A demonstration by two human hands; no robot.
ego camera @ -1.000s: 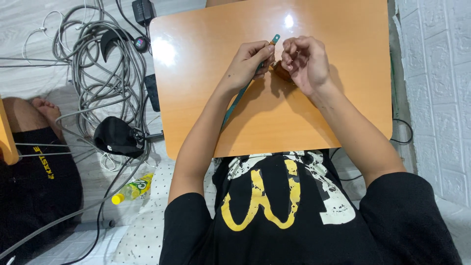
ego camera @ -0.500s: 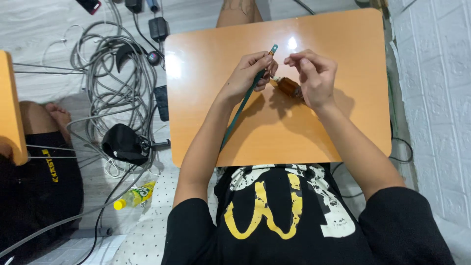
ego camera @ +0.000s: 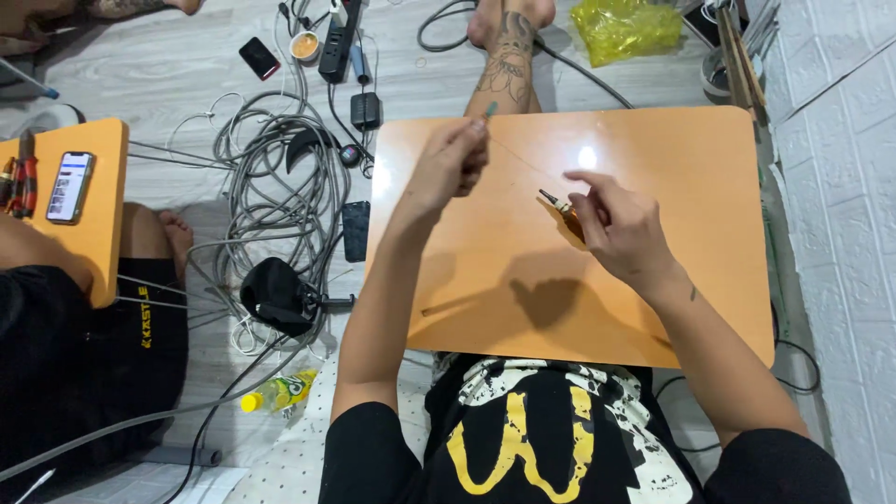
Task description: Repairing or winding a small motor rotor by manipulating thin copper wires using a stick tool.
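Note:
An orange table [ego camera: 709,308] lies in front of me. My left hand [ego camera: 448,166] is raised over its far left corner, closed around a thin green stick [ego camera: 490,109] whose tip pokes out above the fingers. My right hand [ego camera: 623,231] hovers over the table's middle and pinches a small brown tool with a metal tip [ego camera: 553,199]. A fine thread or wire [ego camera: 518,157] seems to run between the two hands. Most of the stick is hidden by my hand and forearm.
Tangled grey cables [ego camera: 271,177], a black device [ego camera: 275,294], a power strip [ego camera: 336,42] and a yellow bottle [ego camera: 278,392] lie on the floor at left. A second orange table [ego camera: 98,243] holds a phone [ego camera: 69,187]. Another person's tattooed leg [ego camera: 509,61] rests beyond my table.
My hands, close together before, have drawn apart: the left went left with the green stick, the right stayed near the middle with the brown tool. The view has pulled back.

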